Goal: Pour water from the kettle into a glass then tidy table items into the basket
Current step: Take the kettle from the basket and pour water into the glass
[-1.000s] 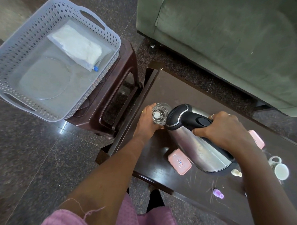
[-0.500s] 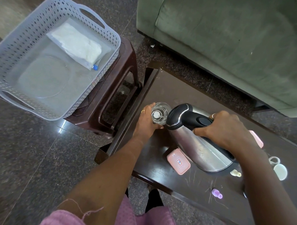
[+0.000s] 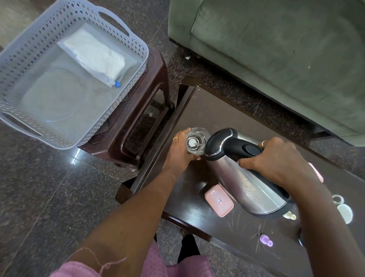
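Head view, looking down. The left hand (image 3: 180, 157) is gripping the clear drinking glass (image 3: 195, 139), its fingers curling round the glass's left side and the thumb lying along the near side. A ring is showing on one finger. The glass is standing upright near the left end of the dark brown wooden surface (image 3: 219, 110).

The right hand (image 3: 280, 160) is clasping the black handle of the stainless-steel electric kettle (image 3: 248, 186), with the fingers wrapping under the handle. The kettle is being held above the surface and is tilting to the left, its spout just beside the rim of the glass. A thin stream of water is running from the spout into the glass.

A pink rectangular lidded plastic box (image 3: 218, 200) is lying flat on the surface, just below the kettle's body. A small cream bottle (image 3: 289, 216) is lying near the kettle's base, and a small purple object (image 3: 266, 240) is resting closer to the near edge. A white cup (image 3: 344, 210) is sitting beyond the right forearm.

To the left, the grey perforated plastic basket (image 3: 21, 56) is resting on a dark brown plastic stool (image 3: 136, 124), apart from the surface. A white packet in a clear bag (image 3: 93, 56) is lying in the basket's far corner. A green fabric sofa (image 3: 284, 48) is standing behind the surface.
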Action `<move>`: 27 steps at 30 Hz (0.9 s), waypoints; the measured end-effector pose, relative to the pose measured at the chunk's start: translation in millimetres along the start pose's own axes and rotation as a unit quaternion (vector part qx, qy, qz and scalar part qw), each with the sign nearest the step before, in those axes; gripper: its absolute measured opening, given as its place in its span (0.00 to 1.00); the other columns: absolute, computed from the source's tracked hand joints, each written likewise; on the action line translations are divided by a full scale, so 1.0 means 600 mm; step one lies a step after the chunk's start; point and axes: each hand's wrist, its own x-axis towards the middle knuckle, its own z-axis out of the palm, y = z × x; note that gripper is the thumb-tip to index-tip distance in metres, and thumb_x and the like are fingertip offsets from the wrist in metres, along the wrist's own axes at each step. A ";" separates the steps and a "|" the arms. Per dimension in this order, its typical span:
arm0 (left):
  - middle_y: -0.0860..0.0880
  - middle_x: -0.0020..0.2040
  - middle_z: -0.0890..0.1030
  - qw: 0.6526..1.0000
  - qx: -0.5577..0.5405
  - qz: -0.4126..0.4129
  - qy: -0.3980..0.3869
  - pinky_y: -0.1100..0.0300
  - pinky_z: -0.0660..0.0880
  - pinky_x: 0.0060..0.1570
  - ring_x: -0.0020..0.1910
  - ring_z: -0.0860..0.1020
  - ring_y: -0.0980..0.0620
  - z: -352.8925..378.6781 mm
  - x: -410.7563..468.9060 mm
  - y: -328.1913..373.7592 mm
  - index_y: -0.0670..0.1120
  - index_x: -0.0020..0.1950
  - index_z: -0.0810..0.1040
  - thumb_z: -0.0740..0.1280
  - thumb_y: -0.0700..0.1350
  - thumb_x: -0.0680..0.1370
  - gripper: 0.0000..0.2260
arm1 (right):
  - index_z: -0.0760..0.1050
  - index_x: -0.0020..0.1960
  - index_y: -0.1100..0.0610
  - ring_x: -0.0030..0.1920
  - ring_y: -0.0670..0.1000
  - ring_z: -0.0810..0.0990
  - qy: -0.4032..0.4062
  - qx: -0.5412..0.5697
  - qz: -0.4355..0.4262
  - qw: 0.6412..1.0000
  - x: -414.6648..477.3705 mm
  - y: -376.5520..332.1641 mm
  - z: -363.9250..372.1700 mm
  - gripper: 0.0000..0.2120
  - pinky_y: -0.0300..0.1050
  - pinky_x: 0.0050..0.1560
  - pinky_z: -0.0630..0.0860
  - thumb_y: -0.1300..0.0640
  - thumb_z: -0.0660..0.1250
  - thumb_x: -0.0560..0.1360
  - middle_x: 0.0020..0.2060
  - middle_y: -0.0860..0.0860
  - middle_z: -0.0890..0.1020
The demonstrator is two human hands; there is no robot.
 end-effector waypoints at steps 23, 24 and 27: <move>0.45 0.63 0.73 1.000 0.021 -0.009 0.007 0.61 0.66 0.60 0.63 0.72 0.47 0.002 0.003 -0.005 0.45 0.67 0.66 0.80 0.40 0.57 0.41 | 0.76 0.42 0.57 0.42 0.60 0.77 -0.002 -0.009 -0.006 1.000 -0.006 -0.006 -0.009 0.19 0.44 0.39 0.71 0.44 0.72 0.59 0.40 0.59 0.79; 0.45 0.63 0.73 1.000 0.021 -0.009 0.007 0.61 0.66 0.59 0.63 0.72 0.47 0.002 0.002 -0.005 0.44 0.67 0.66 0.80 0.40 0.57 0.41 | 0.76 0.41 0.56 0.42 0.60 0.77 -0.003 -0.010 -0.007 1.000 -0.006 -0.006 -0.010 0.19 0.44 0.39 0.71 0.44 0.72 0.59 0.40 0.59 0.79; 0.44 0.63 0.73 1.000 0.020 -0.006 0.007 0.60 0.66 0.60 0.63 0.71 0.46 0.001 0.003 -0.004 0.44 0.67 0.66 0.80 0.40 0.58 0.41 | 0.76 0.38 0.55 0.40 0.59 0.78 -0.003 -0.006 -0.010 1.000 -0.009 -0.006 -0.011 0.17 0.44 0.38 0.71 0.44 0.71 0.58 0.38 0.58 0.78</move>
